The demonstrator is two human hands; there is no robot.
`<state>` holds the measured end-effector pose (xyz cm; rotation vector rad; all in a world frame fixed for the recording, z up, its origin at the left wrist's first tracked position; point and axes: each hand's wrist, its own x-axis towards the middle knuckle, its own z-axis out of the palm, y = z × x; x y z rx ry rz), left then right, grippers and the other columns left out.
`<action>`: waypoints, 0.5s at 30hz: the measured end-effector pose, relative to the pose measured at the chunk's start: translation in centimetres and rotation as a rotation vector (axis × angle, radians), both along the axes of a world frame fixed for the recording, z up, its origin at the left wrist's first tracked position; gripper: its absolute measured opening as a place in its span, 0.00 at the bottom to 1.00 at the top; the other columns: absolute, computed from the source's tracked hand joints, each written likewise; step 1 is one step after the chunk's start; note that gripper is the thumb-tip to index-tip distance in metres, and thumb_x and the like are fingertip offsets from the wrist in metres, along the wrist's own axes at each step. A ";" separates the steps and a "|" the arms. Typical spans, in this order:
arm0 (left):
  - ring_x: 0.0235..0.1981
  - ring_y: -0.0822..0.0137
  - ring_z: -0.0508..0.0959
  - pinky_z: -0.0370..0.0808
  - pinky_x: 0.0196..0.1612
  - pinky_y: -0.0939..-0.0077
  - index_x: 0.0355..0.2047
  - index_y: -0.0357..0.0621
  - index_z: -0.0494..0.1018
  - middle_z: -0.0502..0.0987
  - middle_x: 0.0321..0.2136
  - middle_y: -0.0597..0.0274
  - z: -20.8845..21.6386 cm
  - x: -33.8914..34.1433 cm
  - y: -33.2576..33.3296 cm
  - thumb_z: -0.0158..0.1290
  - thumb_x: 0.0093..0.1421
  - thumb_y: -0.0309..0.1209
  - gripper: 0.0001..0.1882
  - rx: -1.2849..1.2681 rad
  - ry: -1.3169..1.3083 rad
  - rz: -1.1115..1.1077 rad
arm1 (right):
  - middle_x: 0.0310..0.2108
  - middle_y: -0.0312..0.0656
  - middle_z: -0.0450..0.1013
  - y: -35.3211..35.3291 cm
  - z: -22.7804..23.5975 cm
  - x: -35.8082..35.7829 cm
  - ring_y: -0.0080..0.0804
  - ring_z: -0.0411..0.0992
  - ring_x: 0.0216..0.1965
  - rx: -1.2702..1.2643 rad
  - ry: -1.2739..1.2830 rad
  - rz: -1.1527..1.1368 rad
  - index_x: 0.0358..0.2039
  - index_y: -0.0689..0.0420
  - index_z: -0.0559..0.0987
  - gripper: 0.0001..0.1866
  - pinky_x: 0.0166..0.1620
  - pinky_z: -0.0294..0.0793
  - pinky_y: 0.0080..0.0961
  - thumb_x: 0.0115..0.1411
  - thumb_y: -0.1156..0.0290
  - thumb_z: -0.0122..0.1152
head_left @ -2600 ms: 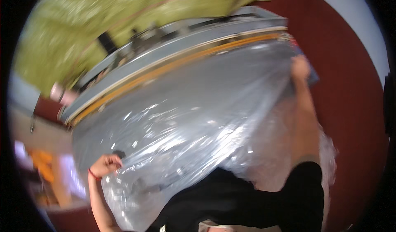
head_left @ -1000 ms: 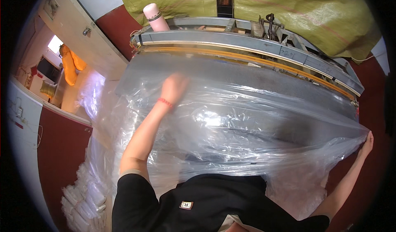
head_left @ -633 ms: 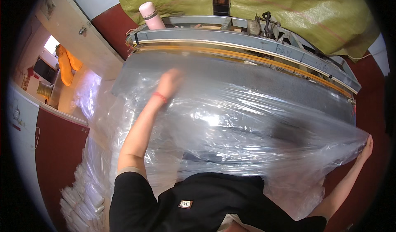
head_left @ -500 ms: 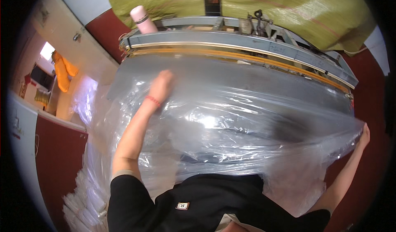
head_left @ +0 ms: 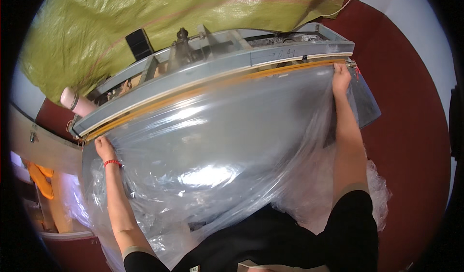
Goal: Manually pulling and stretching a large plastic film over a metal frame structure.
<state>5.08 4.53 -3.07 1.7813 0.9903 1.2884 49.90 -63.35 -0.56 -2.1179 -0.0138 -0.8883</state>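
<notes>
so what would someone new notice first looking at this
First, the big clear plastic sheet, glossy with glare, spread across the middle. The left hand and right hand pin its far corners against the long grey machine bar with its orange strip. Behind the machine hangs a yellow-green woven tarp, filling the top.

Clear plastic sheet (head_left: 217, 146) spread below grey machine bar (head_left: 217, 73). Left hand (head_left: 104, 147) and right hand (head_left: 341, 76) each press a top corner. Green tarp (head_left: 169, 15) behind.

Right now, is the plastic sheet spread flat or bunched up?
Spread. The plastic sheet lies taut under the machine's bar, the left hand and right hand pinning its far corners.
</notes>
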 end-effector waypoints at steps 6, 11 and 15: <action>0.16 0.82 0.56 0.53 0.19 0.88 0.16 0.47 0.62 0.59 0.14 0.76 -0.8 2.8 2.9 0.45 0.56 0.31 0.12 -0.021 -0.140 -0.143 | 0.24 0.49 0.71 1.4 -0.1 1.4 0.41 0.70 0.27 0.031 -0.222 -0.092 0.25 0.62 0.75 0.09 0.34 0.67 0.29 0.50 0.69 0.55; 0.17 0.83 0.56 0.53 0.20 0.88 0.16 0.46 0.63 0.60 0.14 0.76 -0.7 2.8 3.0 0.47 0.55 0.31 0.11 -0.003 -0.162 -0.145 | 0.22 0.44 0.72 1.4 -1.1 2.6 0.32 0.70 0.25 0.136 -0.179 -0.024 0.25 0.62 0.76 0.10 0.33 0.67 0.25 0.47 0.68 0.59; 0.22 0.78 0.65 0.64 0.28 0.85 0.23 0.38 0.71 0.69 0.19 0.71 -0.4 1.0 3.9 0.50 0.52 0.32 0.09 0.042 0.055 0.091 | 0.21 0.38 0.72 2.3 -1.4 3.3 0.25 0.67 0.23 0.274 -0.112 -0.006 0.23 0.61 0.76 0.11 0.32 0.67 0.22 0.46 0.65 0.62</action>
